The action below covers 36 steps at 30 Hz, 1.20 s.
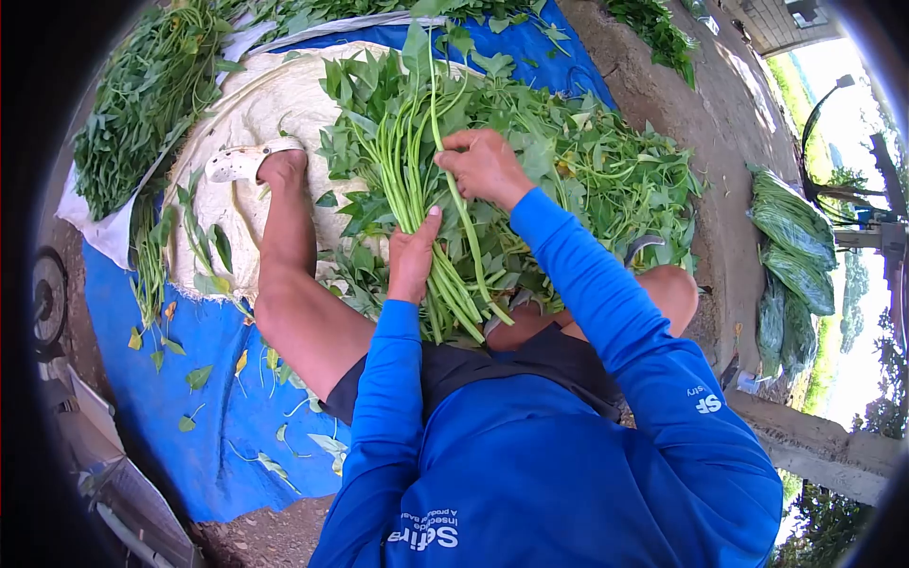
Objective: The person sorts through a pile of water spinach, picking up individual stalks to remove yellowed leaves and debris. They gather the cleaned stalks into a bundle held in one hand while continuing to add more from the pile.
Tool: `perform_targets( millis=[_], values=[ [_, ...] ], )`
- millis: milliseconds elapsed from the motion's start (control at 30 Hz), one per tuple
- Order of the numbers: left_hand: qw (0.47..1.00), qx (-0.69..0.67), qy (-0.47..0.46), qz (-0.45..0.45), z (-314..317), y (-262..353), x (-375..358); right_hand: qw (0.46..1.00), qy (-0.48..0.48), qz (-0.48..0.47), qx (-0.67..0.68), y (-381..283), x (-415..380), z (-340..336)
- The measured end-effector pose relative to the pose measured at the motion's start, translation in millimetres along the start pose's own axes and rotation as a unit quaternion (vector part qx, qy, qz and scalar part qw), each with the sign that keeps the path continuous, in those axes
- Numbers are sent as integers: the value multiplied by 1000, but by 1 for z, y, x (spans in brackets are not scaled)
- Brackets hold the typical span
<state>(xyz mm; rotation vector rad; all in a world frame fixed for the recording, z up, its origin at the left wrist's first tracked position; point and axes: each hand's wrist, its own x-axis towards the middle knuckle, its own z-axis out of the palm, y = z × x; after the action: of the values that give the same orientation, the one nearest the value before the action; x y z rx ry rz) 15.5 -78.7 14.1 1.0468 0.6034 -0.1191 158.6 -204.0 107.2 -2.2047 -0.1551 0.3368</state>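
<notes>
My left hand point(414, 256) is closed around a bunch of leafy green stems point(402, 180), which look like water spinach. The leaves point away from me and the cut ends towards my lap. Just right of the bunch, my right hand point(485, 168) pinches one long single stem point(464, 222) between thumb and fingers. This stem runs alongside the bunch, its lower end near my shorts. Under and beyond both hands spreads a big pile of loose greens point(606, 170). A curved metal blade point(644, 248) shows by my right knee, partly hidden.
A pale woven sack point(312, 104) and a blue tarp point(218, 417) with scattered leaves lie beneath me. Tied greens point(142, 123) are heaped at the far left. Packed bags of greens point(793, 256) stand at the right. My shoe point(251, 161) rests on the sack.
</notes>
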Motion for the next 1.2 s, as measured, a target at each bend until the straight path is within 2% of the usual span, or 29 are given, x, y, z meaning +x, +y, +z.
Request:
perform_targets(
  millis=[33,167,233,267,333,367,433,533,633,733,833,967,1167,1200],
  values=[
    [1000,-13,-13,3,2,-1,-1,999,-23,20,20,14,1,28],
    [997,-66,-34,-13,-8,-3,-5,999,-27,21,28,28,0,49],
    [998,-46,-48,5,-9,-3,-8,998,-35,39,33,21,-4,52],
    [997,-36,-58,18,-6,-1,-7,993,-62,59,81,19,-9,50],
    [997,-40,-67,-15,-7,4,-3,974,-117,86,173,8,-11,44],
    [996,-46,-64,-31,-13,8,-1,958,-96,121,240,3,-12,28],
    [995,-65,-58,-39,-20,17,-3,975,96,54,194,8,-5,-10],
    [995,-66,-67,-39,-37,17,-3,993,85,25,77,17,-25,-52],
    [994,-67,-74,-38,-37,15,-5,986,-17,-158,46,28,-70,-31],
    [993,-67,-88,-45,-36,17,-9,961,23,-263,-75,30,-88,-10],
    [991,-81,-101,-45,-31,21,-20,952,-52,-301,-32,27,-93,1],
    [989,-108,-90,-52,-28,14,-22,934,-72,-335,-102,28,-92,7],
    [992,-86,-77,-57,-26,19,-27,868,-19,-426,-254,14,-106,-32],
    [992,-89,-74,-52,-29,18,-24,884,-41,-394,-248,14,-112,-38]
  ],
)
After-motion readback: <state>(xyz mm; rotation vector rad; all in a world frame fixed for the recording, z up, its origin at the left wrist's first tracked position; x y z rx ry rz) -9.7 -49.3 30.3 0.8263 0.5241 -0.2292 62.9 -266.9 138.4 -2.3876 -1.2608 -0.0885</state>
